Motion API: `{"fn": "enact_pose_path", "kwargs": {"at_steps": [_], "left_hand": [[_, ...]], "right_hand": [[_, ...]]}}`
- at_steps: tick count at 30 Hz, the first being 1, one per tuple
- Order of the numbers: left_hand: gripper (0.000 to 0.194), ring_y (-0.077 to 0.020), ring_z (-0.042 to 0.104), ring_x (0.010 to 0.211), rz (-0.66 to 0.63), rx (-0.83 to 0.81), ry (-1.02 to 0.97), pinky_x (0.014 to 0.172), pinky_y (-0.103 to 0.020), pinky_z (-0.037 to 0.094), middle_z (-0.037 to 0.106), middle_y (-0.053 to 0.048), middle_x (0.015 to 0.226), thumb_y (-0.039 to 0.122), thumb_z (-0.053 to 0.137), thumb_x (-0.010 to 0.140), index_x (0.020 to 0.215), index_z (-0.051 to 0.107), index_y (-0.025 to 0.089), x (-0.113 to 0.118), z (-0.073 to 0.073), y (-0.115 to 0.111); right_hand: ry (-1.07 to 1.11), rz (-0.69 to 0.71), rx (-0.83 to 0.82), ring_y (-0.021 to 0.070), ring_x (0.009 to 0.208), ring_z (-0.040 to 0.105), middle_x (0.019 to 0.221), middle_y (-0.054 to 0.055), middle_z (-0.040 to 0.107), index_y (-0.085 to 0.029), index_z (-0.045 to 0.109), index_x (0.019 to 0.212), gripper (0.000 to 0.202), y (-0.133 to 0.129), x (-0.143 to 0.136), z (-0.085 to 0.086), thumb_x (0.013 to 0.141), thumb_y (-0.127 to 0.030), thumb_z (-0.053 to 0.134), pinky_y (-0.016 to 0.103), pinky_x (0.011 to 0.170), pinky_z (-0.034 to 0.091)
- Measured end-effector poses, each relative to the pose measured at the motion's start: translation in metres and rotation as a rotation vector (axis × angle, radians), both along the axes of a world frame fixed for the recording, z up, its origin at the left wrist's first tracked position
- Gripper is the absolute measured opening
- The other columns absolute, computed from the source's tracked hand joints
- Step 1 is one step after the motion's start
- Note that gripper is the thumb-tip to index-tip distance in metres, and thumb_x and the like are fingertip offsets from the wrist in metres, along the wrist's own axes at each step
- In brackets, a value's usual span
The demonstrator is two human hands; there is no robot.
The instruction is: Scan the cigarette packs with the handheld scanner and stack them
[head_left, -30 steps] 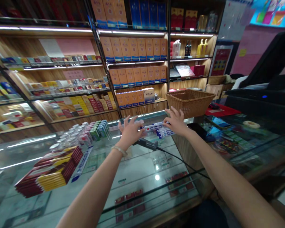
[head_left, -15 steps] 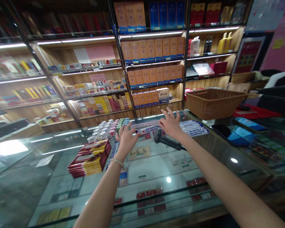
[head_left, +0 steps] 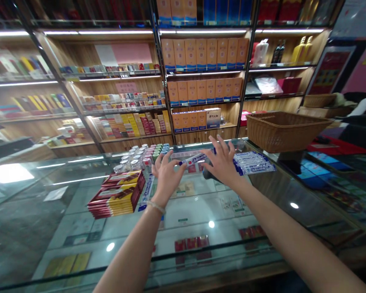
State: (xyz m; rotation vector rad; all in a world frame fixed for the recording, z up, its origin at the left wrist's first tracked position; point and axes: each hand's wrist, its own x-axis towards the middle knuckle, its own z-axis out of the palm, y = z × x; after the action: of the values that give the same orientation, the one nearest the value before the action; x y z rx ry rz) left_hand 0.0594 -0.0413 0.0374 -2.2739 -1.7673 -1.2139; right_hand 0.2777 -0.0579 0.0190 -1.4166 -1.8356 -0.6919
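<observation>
A slim blue-and-white packet [head_left: 194, 159] is stretched between my two hands above the glass counter. My left hand [head_left: 167, 176] pinches its left end between thumb and index finger. Its right end is at the thumb and index finger of my right hand [head_left: 222, 165], whose other fingers are raised. A dark handheld scanner [head_left: 208, 175] lies partly hidden under my right hand. To the right is a row of similar packets [head_left: 254, 163]. Left of my left hand, more blue-and-white packets [head_left: 145, 194] lie beside stacked red-and-yellow packs [head_left: 117, 194].
Small clear-wrapped and green containers [head_left: 142, 156] stand behind the stacked packs. A wicker basket [head_left: 285, 132] sits at the counter's back right. Shelves with orange boxes [head_left: 205, 92] rise behind the glass counter [head_left: 183, 234]. Goods show beneath the glass.
The view has shifted, with the shelves appearing higher. The packet's right end is tilted up more, and my right hand now covers more of the scanner.
</observation>
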Motion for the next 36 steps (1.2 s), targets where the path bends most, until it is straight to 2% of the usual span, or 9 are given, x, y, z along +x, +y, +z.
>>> {"fn": "enact_pose_path", "kwargs": {"at_steps": [7, 12, 15, 19, 22, 25, 30, 36], "left_hand": [[0.013, -0.0408, 0.032, 0.155, -0.054, -0.029, 0.007, 0.124, -0.076, 0.018, 0.058, -0.003, 0.156, 0.038, 0.072, 0.090, 0.085, 0.078, 0.028, 0.011, 0.000, -0.010], [0.013, -0.0404, 0.032, 0.155, -0.073, -0.017, 0.032, 0.125, -0.074, 0.018, 0.057, -0.002, 0.157, 0.040, 0.073, 0.090, 0.087, 0.079, 0.028, 0.014, -0.001, -0.012], [0.016, -0.0372, 0.029, 0.157, -0.123, 0.014, 0.037, 0.127, -0.069, 0.017, 0.053, -0.001, 0.160, 0.041, 0.068, 0.093, 0.095, 0.080, 0.030, 0.012, 0.001, -0.014], [0.026, -0.0319, 0.028, 0.158, -0.168, 0.069, 0.051, 0.129, -0.063, 0.016, 0.047, -0.001, 0.165, 0.038, 0.056, 0.100, 0.115, 0.077, 0.034, 0.005, 0.003, -0.013], [0.034, -0.0325, 0.026, 0.159, -0.131, 0.103, 0.082, 0.129, -0.064, 0.014, 0.043, -0.003, 0.167, 0.038, 0.062, 0.097, 0.129, 0.071, 0.036, 0.003, -0.001, -0.011], [0.045, -0.0344, 0.025, 0.159, -0.112, 0.109, 0.124, 0.129, -0.064, 0.010, 0.039, -0.004, 0.170, 0.041, 0.072, 0.091, 0.136, 0.067, 0.038, 0.005, -0.006, -0.011], [0.046, -0.0339, 0.025, 0.159, -0.121, 0.164, 0.141, 0.130, -0.060, 0.011, 0.035, -0.004, 0.171, 0.049, 0.074, 0.090, 0.134, 0.068, 0.040, 0.010, -0.010, -0.014], [0.029, -0.0340, 0.028, 0.158, -0.129, 0.201, 0.122, 0.130, -0.061, 0.010, 0.040, -0.003, 0.168, 0.048, 0.070, 0.093, 0.119, 0.077, 0.037, 0.012, -0.010, -0.015]], "right_hand": [[-0.091, 0.047, -0.004, 0.0350, 0.159, 0.026, 0.168, 0.012, 0.041, -0.027, 0.068, 0.119, 0.024, -0.001, -0.013, -0.007, 0.097, -0.037, 0.064, 0.064, 0.127, 0.008], [-0.090, 0.048, -0.050, 0.0343, 0.160, 0.024, 0.167, 0.011, 0.041, -0.027, 0.069, 0.116, 0.022, -0.002, -0.012, -0.007, 0.097, -0.036, 0.064, 0.064, 0.128, 0.007], [0.010, 0.049, -0.056, 0.0360, 0.159, 0.023, 0.168, 0.010, 0.039, -0.029, 0.072, 0.114, 0.022, -0.002, -0.010, -0.005, 0.096, -0.039, 0.068, 0.065, 0.126, 0.010], [0.267, 0.109, -0.064, 0.0393, 0.159, 0.022, 0.170, 0.007, 0.035, -0.031, 0.076, 0.109, 0.022, 0.001, -0.004, -0.005, 0.093, -0.045, 0.071, 0.066, 0.123, 0.017], [0.395, 0.166, -0.111, 0.0402, 0.160, 0.019, 0.173, 0.004, 0.028, -0.032, 0.076, 0.110, 0.026, 0.003, 0.000, -0.006, 0.091, -0.050, 0.072, 0.066, 0.122, 0.022], [0.378, 0.175, -0.161, 0.0390, 0.161, 0.015, 0.176, 0.003, 0.021, -0.033, 0.074, 0.117, 0.032, 0.003, 0.000, -0.005, 0.092, -0.052, 0.071, 0.065, 0.123, 0.025], [0.394, 0.290, -0.197, 0.0362, 0.163, 0.012, 0.176, 0.004, 0.020, -0.032, 0.073, 0.122, 0.038, 0.001, -0.007, -0.002, 0.092, -0.055, 0.071, 0.062, 0.124, 0.031], [0.440, 0.376, -0.243, 0.0349, 0.162, 0.018, 0.176, 0.005, 0.022, -0.032, 0.074, 0.121, 0.038, -0.001, -0.013, -0.002, 0.090, -0.055, 0.073, 0.060, 0.125, 0.031]]}}
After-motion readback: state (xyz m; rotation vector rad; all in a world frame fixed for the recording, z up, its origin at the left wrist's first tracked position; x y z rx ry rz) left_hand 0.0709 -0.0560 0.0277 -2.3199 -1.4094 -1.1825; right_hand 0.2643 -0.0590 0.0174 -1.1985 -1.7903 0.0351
